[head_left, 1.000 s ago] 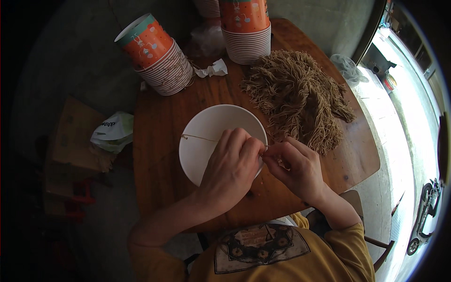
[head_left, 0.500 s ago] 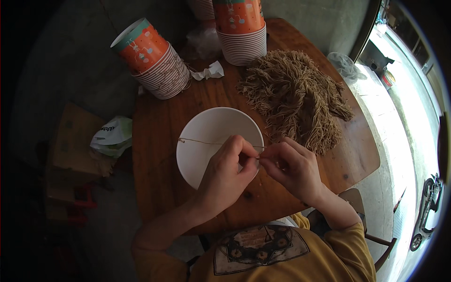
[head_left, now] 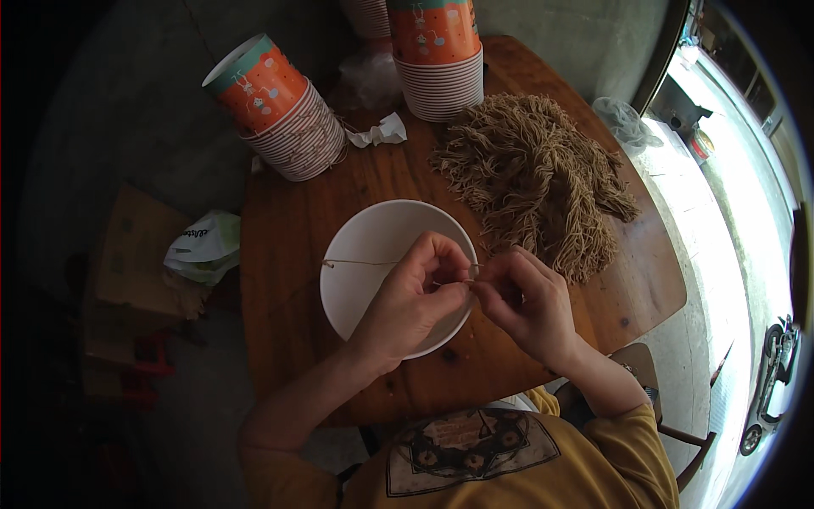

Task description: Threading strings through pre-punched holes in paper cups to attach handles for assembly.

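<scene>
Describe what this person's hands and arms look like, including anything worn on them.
The left hand and right hand are bare, with no gloves, rings or watch visible. Plain mustard-yellow sleeves leave the forearms uncovered.

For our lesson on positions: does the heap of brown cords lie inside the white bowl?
No, the heap of brown cords lies on the wooden table, outside the white bowl.
</scene>
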### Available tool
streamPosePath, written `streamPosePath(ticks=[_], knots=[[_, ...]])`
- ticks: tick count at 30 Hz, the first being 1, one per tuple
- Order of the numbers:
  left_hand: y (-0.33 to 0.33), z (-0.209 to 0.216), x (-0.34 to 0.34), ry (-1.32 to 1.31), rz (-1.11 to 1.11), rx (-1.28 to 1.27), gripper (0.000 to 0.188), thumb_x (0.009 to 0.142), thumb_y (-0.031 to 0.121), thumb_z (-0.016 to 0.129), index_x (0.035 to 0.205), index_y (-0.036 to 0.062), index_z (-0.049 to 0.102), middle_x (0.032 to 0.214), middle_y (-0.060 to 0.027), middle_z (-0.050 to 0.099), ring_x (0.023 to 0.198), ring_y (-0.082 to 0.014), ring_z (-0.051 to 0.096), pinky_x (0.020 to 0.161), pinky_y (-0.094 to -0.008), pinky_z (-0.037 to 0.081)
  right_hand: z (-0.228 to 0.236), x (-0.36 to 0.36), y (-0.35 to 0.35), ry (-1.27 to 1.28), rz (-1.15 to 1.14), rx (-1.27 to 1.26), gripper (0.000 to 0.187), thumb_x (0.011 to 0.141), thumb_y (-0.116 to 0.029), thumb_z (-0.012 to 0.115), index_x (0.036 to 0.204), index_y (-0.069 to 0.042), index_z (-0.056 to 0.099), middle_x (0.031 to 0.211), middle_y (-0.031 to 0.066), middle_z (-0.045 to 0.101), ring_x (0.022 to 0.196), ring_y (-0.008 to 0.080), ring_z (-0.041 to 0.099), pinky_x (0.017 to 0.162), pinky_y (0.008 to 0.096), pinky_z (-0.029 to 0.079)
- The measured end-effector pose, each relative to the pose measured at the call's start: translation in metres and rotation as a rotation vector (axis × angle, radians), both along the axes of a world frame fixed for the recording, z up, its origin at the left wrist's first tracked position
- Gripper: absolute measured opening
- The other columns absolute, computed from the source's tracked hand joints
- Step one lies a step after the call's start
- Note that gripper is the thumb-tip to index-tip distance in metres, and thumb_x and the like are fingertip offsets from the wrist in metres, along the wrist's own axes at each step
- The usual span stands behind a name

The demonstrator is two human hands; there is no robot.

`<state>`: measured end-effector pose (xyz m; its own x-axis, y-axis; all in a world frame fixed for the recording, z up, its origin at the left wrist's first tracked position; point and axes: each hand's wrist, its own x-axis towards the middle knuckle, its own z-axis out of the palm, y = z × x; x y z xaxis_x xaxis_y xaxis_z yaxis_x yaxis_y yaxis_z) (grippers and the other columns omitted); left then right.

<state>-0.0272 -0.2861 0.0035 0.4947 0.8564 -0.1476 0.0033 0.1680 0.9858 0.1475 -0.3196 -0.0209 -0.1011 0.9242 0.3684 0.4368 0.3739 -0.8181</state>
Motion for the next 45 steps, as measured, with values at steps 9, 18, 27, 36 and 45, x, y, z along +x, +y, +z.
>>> streamPosePath(ticks=[9, 18, 27, 36, 45], knots=[[0.004, 0.000, -0.001, -0.001, -0.064, 0.029, 0.025, 0.086, 0.004, 0.055, 0.109, 0.0077, 0.048, 0.093, 0.0019, 0.052, 0.090, -0.0059, 0.050, 0.084, -0.0246, 0.040, -0.013, 0.001, 0.001, 0.333, 0.060, -0.244, 0.010, 0.081, -0.005, 0.064, 0.088, -0.002, 0.056, 0.077, 0.0064, 0.056, 0.065, 0.0142, 0.060, 0.056, 0.0249, 0.048], [0.003, 0.002, 0.005, 0.045, -0.037, 0.013, 0.032, 0.087, 0.006, 0.060, 0.115, 0.0061, 0.044, 0.095, -0.0012, 0.055, 0.091, -0.0072, 0.053, 0.085, -0.0244, 0.043, -0.006, 0.017, 0.001, -0.452, 0.010, 0.417, 0.025, 0.071, -0.012, 0.068, 0.096, -0.012, 0.061, 0.069, 0.0001, 0.048, 0.061, 0.0160, 0.054, 0.049, 0.0298, 0.046], [0.001, -0.005, 0.012, 0.075, -0.077, 0.145, 0.029, 0.089, 0.003, 0.056, 0.114, 0.0042, 0.041, 0.095, -0.0035, 0.056, 0.089, -0.0077, 0.054, 0.080, -0.0240, 0.045, -0.008, 0.018, 0.010, -0.292, 0.038, 0.316, 0.017, 0.075, -0.012, 0.065, 0.091, -0.007, 0.059, 0.066, 0.0044, 0.054, 0.052, 0.0154, 0.053, 0.048, 0.0265, 0.045], [0.001, -0.007, 0.012, 0.095, -0.081, 0.189, 0.029, 0.089, 0.001, 0.053, 0.115, 0.0046, 0.040, 0.098, -0.0037, 0.056, 0.090, -0.0074, 0.053, 0.081, -0.0240, 0.044, 0.009, 0.026, 0.013, 0.504, 0.262, -0.617, 0.006, 0.087, -0.013, 0.056, 0.091, -0.010, 0.059, 0.063, -0.0025, 0.051, 0.052, 0.0032, 0.045, 0.046, 0.0201, 0.035], [0.002, -0.007, 0.015, 0.094, -0.051, 0.222, 0.028, 0.086, -0.003, 0.053, 0.109, 0.0025, 0.039, 0.088, -0.0049, 0.055, 0.079, -0.0096, 0.056, 0.072, -0.0248, 0.047, 0.001, 0.024, 0.008, -0.399, 0.112, 0.388, 0.013, 0.079, -0.008, 0.063, 0.089, -0.006, 0.057, 0.067, 0.0081, 0.058, 0.060, 0.0261, 0.061, 0.054, 0.0321, 0.049]])
